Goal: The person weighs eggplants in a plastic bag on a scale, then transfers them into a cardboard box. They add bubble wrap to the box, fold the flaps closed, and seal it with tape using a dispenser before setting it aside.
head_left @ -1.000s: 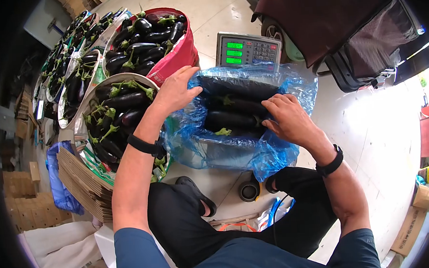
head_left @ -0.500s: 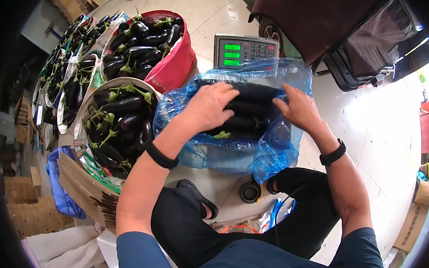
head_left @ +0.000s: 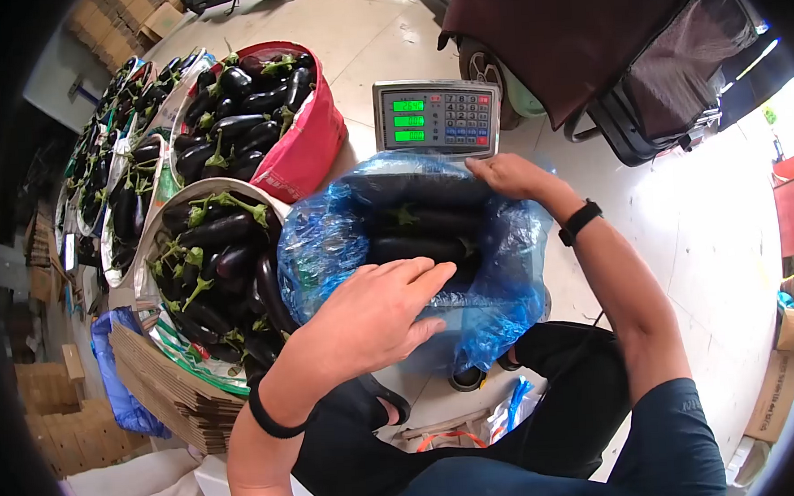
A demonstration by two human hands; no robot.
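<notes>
Several dark eggplants (head_left: pixel 422 221) lie side by side inside a blue plastic bag (head_left: pixel 320 243) that lines a box, its walls mostly hidden by the film. My left hand (head_left: pixel 378 307) hovers over the near side of the bag, fingers stretched and thumb apart, holding nothing. At the far right corner, my right hand (head_left: pixel 516 175) has its fingers closed on the bag's edge. Just beyond the bag, a scale display (head_left: pixel 438 117) shows lit green digits.
To the left stand a pink sack (head_left: pixel 307 149) and a pale sack (head_left: pixel 163 211) full of eggplants, with more sacks behind. Flattened cardboard (head_left: pixel 166 377) is stacked below them. A dark-covered cart or vehicle (head_left: pixel 575 41) stands at the far right.
My left hand has moved from over the eggplants to the bag's near side. My right hand has shifted to the far edge. The bag opening is spread wider, and the view has shifted.
</notes>
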